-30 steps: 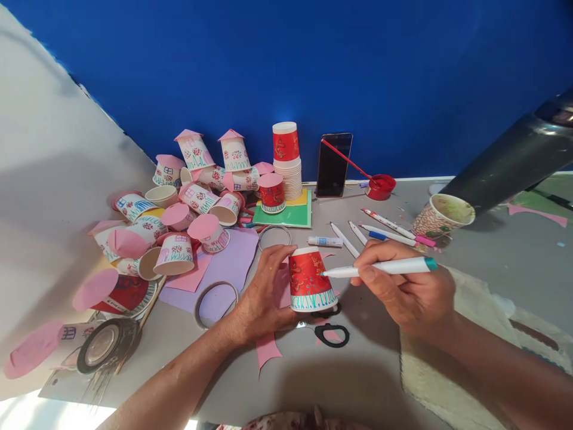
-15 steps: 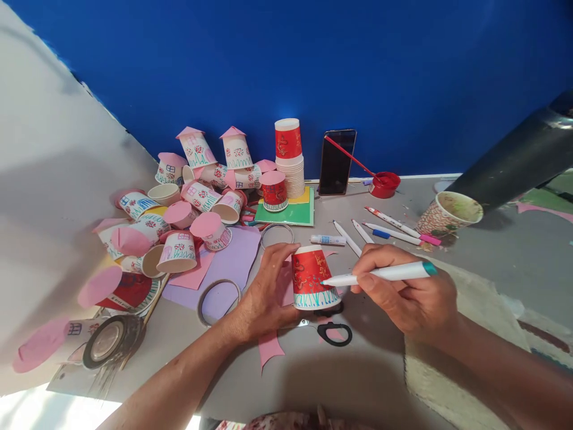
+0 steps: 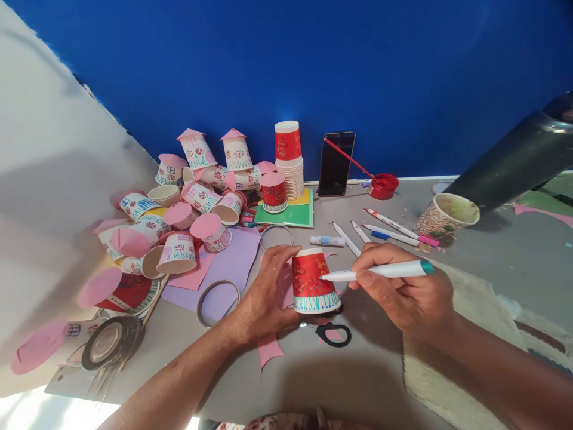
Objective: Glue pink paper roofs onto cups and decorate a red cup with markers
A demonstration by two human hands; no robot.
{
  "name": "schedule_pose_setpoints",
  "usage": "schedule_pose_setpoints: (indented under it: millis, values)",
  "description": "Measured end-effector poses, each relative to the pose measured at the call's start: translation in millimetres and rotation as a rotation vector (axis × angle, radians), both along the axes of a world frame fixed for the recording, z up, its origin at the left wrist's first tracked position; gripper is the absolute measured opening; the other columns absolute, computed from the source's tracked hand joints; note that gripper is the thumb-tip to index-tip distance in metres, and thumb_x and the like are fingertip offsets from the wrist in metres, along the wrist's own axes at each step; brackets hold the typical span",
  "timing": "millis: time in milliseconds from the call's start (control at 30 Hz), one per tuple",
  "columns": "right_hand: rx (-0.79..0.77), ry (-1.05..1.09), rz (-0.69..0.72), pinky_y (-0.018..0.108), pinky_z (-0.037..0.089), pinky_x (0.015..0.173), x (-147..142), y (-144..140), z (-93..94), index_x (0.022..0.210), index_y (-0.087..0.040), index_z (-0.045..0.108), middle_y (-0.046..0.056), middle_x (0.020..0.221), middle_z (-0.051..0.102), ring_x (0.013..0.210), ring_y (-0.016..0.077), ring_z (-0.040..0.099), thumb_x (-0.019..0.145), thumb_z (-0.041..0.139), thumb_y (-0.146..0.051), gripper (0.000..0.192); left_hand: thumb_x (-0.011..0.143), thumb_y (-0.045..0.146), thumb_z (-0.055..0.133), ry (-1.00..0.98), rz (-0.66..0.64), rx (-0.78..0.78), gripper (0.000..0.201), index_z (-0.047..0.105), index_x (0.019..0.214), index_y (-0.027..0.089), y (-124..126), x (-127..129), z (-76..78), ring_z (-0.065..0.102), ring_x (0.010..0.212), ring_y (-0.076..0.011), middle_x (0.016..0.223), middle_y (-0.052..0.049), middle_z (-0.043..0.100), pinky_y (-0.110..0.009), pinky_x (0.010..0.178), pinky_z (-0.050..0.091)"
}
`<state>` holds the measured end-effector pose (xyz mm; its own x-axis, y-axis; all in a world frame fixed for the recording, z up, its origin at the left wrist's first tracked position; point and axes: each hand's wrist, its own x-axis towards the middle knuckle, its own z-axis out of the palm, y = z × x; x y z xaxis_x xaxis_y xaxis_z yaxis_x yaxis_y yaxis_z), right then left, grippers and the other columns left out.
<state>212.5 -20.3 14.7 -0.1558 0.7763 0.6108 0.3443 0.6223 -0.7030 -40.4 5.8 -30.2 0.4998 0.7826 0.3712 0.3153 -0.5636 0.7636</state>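
My left hand (image 3: 268,292) grips a red paper cup (image 3: 308,278) from its left side, thumb near the rim and fingers near the base. The cup is upside down, with a white band of green zigzag strokes along its lower edge. In my right hand (image 3: 403,292) is a white felt-tip marker (image 3: 385,271) with a green end, held like a pen. Its tip points left and meets the red side of the cup, among small greenish marks. Scissors (image 3: 333,335) with black handles lie beneath and just in front of the cup, partly hidden by it.
Decorated paper cups with pink roofs (image 3: 179,252) are heaped at left. Behind stand a cup stack (image 3: 294,179), a phone (image 3: 336,167) and a red paint pot (image 3: 384,187). Several markers (image 3: 396,224), a patterned cup (image 3: 447,216) and a dark bottle (image 3: 514,158) are at right.
The cup has turned slightly in my left hand and sits a little lower. The marker tip has shifted slightly up and left on its red side.
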Motion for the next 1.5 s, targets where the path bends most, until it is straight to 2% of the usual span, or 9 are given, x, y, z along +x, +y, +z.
schedule_pose_setpoints:
  millis: [233, 333, 500, 667, 867, 1300, 1500]
  values:
    - [-0.014, 0.003, -0.03, 0.029, 0.052, 0.056, -0.8, -1.0, 0.3, 0.086, -0.025, 0.07, 0.0, 0.072, 0.074, 0.062, 0.0164, 0.069, 0.102, 0.062, -0.028, 0.018, 0.064, 0.037, 0.103, -0.001, -0.007, 0.028, 0.11, 0.04, 0.153, 0.036, -2.6, 2.5, 3.9, 0.057, 0.134, -0.0316, 0.141, -0.012, 0.052, -0.053, 0.111, 0.058]
    - [-0.01, 0.0, -0.033, 0.028, 0.051, 0.056, 0.8, -0.5, -0.3, 0.086, -0.025, 0.07, 0.0, 0.072, 0.073, 0.061, 0.0154, 0.068, 0.101, 0.063, -0.024, 0.016, 0.063, 0.035, 0.103, -0.021, -0.003, -0.015, 0.11, 0.041, 0.154, 0.036, -2.3, 2.6, 3.2, 0.057, 0.134, -0.0314, 0.142, -0.012, 0.051, -0.053, 0.111, 0.058]
    - [0.007, -0.025, -0.005, 0.026, 0.05, 0.054, -0.9, -0.1, -0.4, 0.087, -0.025, 0.069, -0.001, 0.072, 0.074, 0.06, 0.0143, 0.067, 0.098, 0.064, -0.021, 0.013, 0.067, 0.035, 0.102, 0.014, -0.035, 0.049, 0.111, 0.037, 0.157, 0.039, -1.4, 0.0, 3.0, 0.055, 0.137, -0.0331, 0.143, -0.012, 0.049, -0.054, 0.114, 0.056]
    - [-0.007, -0.009, -0.023, 0.027, 0.051, 0.057, -1.2, -0.9, -1.3, 0.089, -0.025, 0.07, -0.001, 0.074, 0.074, 0.062, 0.0142, 0.067, 0.099, 0.065, -0.022, 0.012, 0.064, 0.037, 0.103, 0.015, -0.022, 0.012, 0.113, 0.038, 0.157, 0.038, -2.1, -0.6, 2.7, 0.055, 0.134, -0.0326, 0.141, -0.011, 0.05, -0.052, 0.112, 0.057]
    - [-0.003, -0.034, 0.002, 0.027, 0.051, 0.056, -0.6, -0.3, -2.3, 0.088, -0.026, 0.069, -0.002, 0.072, 0.073, 0.062, 0.0147, 0.067, 0.098, 0.065, -0.02, 0.012, 0.065, 0.04, 0.102, 0.055, -0.023, 0.049, 0.114, 0.035, 0.158, 0.039, -2.1, -1.2, 3.0, 0.054, 0.136, -0.0332, 0.141, -0.011, 0.048, -0.054, 0.115, 0.055]
    - [-0.01, -0.062, 0.03, 0.026, 0.05, 0.058, -1.2, -1.7, -7.0, 0.092, -0.025, 0.069, -0.003, 0.077, 0.074, 0.065, 0.0129, 0.066, 0.101, 0.064, -0.023, 0.01, 0.07, 0.029, 0.099, 0.097, -0.043, 0.047, 0.11, 0.034, 0.158, 0.037, -3.8, -2.5, 5.5, 0.05, 0.135, -0.0314, 0.139, -0.01, 0.046, -0.051, 0.117, 0.051]
    - [-0.008, -0.068, 0.037, 0.027, 0.051, 0.059, -2.6, -3.0, -7.2, 0.09, -0.025, 0.069, -0.002, 0.079, 0.074, 0.066, 0.0131, 0.066, 0.101, 0.064, -0.024, 0.012, 0.069, 0.037, 0.1, 0.089, -0.046, 0.059, 0.109, 0.035, 0.157, 0.038, -3.7, -1.6, 7.0, 0.051, 0.132, -0.0307, 0.136, -0.009, 0.046, -0.049, 0.115, 0.052]
